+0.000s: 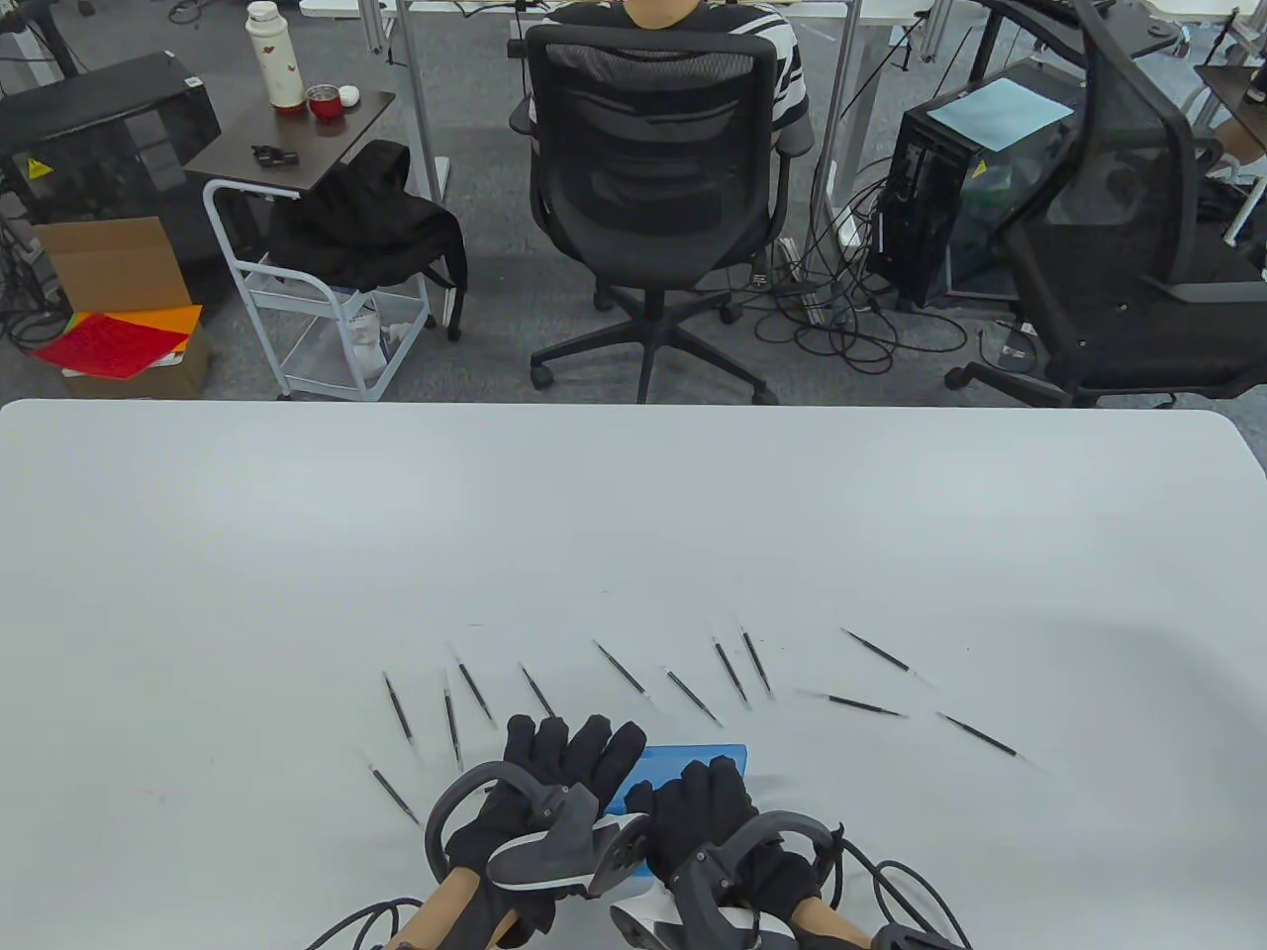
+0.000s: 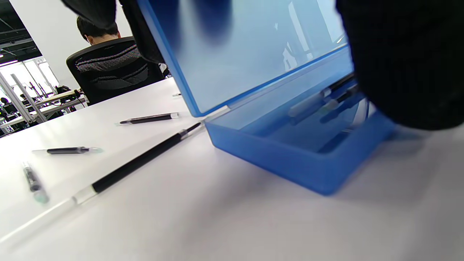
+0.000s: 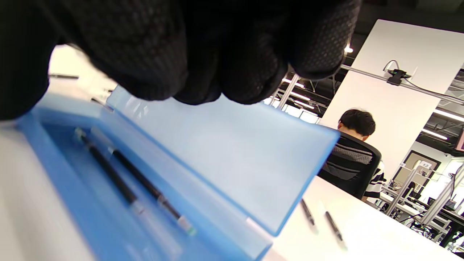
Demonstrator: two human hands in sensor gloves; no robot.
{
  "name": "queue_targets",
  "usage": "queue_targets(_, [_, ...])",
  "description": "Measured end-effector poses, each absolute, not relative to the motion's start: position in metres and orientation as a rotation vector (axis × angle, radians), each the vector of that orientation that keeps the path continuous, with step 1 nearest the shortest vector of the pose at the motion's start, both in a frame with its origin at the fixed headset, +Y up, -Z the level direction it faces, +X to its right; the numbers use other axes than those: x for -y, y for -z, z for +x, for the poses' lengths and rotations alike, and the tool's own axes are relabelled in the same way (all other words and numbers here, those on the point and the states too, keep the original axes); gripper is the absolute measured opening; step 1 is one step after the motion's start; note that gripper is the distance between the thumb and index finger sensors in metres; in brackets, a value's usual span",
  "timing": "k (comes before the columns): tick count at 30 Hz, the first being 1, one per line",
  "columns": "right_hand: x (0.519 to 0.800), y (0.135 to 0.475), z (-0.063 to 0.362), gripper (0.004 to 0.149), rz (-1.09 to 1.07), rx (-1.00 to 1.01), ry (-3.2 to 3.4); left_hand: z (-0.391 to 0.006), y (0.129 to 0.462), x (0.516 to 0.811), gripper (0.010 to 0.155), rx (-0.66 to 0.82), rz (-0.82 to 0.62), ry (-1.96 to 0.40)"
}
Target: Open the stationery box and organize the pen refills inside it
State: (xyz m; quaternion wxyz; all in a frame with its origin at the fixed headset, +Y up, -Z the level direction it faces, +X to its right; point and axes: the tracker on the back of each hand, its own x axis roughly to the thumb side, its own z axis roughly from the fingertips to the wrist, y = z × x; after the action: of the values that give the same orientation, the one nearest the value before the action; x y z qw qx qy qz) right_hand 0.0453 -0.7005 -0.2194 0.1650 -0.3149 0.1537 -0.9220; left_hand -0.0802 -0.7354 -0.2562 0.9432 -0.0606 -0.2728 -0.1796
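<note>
The translucent blue plastic stationery box sits on the white table under both hands, lid half raised by the left hand's straightened fingers, apparently admitting the black-filled pen refills scattered just beyond; the right hand's grip cannot be told.

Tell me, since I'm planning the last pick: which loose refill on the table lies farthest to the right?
The refill lying alone past the right hand, angled down-right. Every other loose refill sits further left; its nearest neighbour is up-left of it.
</note>
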Motion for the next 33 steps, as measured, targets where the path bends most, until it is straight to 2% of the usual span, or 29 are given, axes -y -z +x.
queue_targets(7, [0.668,0.230,0.078,0.060,-0.749,-0.516,2.682,-0.080,0.257,0.735,0.133,0.554,-0.123,0.371])
queue_targets(14, [0.654,0.273,0.124,0.060,-0.590,-0.438,2.756,-0.080,0.256,0.735,0.133,0.553,-0.123,0.373])
queue_targets(17, [0.661,0.297,0.143,0.059,-0.526,-0.359,2.775,-0.080,0.257,0.735,0.134,0.554,-0.124,0.371])
queue_targets(25, [0.710,0.355,0.187,0.062,-0.394,-0.066,2.778,-0.080,0.256,0.735,0.133,0.554,-0.123,0.372])
queue_targets(33, [0.740,0.372,0.201,0.066,-0.367,0.077,2.742,-0.080,0.256,0.735,0.133,0.555,-0.123,0.372])
